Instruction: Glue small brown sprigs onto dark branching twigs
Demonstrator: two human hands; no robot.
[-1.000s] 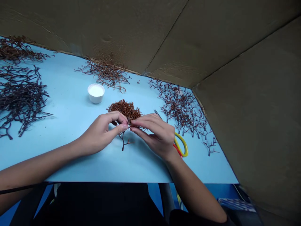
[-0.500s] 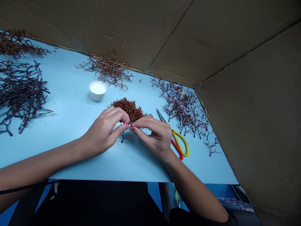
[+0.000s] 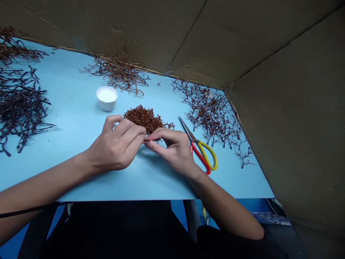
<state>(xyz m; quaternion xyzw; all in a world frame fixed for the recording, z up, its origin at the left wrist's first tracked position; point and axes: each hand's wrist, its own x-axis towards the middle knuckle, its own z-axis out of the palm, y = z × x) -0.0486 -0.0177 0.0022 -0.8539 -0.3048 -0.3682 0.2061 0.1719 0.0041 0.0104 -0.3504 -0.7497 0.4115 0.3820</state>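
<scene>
My left hand [image 3: 120, 144] is closed, its back toward me and its fingertips pinched where they meet my right hand. My right hand [image 3: 172, 145] is closed as well, thumb and forefinger pinching a thin brown twig-like piece [image 3: 147, 140] whose end reaches my left fingers. Most of that piece is hidden by the fingers. Just behind both hands lies a heap of short brown twig-like pieces [image 3: 142, 118]. Scissors [image 3: 201, 145] with one red and one yellow handle lie beside my right hand, blades pointing away from me.
A white cup [image 3: 107, 99] with white contents stands behind my left hand. Dark branched sticks [image 3: 21, 102] lie at left, long brown stems [image 3: 121, 73] at the back, small forked twigs [image 3: 212, 115] at right. Brown cardboard walls [image 3: 283, 100] border the blue table [image 3: 81, 189].
My left hand has turned over, its back now up and its fingers curled over. The dark forked twig that hung below the fingers is now out of sight. The view has shifted slightly.
</scene>
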